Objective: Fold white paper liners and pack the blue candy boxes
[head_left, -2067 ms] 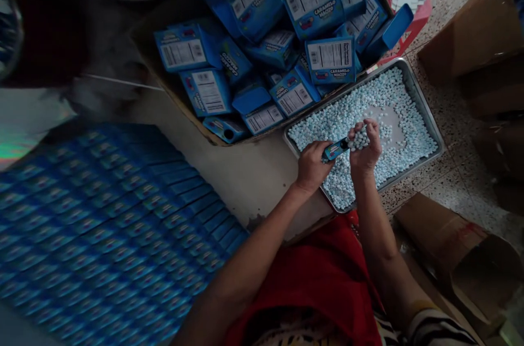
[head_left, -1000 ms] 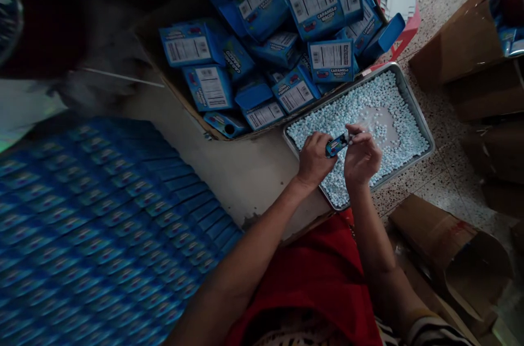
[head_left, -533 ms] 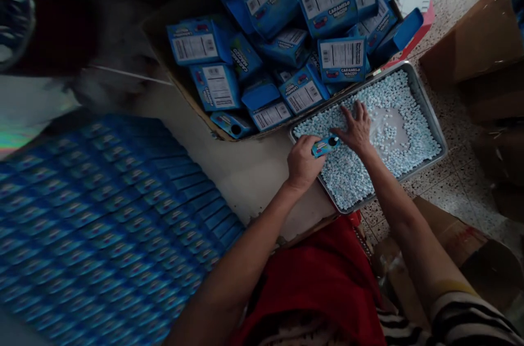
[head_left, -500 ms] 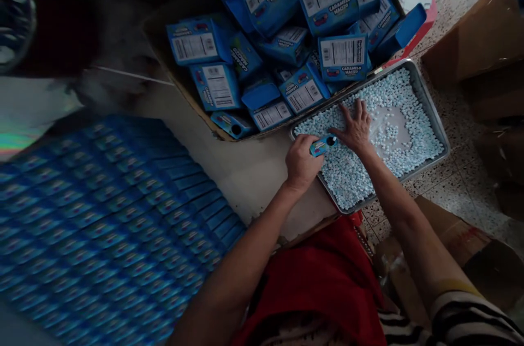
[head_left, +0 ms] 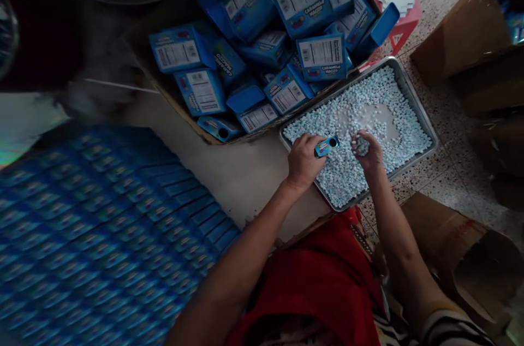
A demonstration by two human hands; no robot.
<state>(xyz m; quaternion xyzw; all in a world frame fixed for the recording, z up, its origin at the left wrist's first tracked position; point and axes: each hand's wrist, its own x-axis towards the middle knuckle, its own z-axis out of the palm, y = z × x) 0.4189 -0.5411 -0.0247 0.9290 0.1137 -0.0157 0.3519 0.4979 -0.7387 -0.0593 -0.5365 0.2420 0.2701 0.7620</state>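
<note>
A small blue box (head_left: pixel 326 146) with a dark round hole in its end is gripped in my left hand (head_left: pixel 303 163), over the near left edge of a metal tray (head_left: pixel 430 126). Small pale blue and white candies (head_left: pixel 344 177) cover much of the tray, with a bare patch toward its middle. Just right of the box, my right hand (head_left: pixel 370 154) is cupped, palm up, around a small heap of the candies. The two hands are apart.
Behind the tray, a large carton (head_left: pixel 180 111) holds many blue boxes (head_left: pixel 321 57). Rows of blue boxes (head_left: pixel 102 237) fill the left side. Cardboard cartons (head_left: pixel 454 242) stand at right, and a red stool (head_left: pixel 403 27) bears a white stack.
My right hand has gone from spread, palm down on the candies, to turned up and cupped with a heap in it. The left still holds the box. The view has shifted slightly.
</note>
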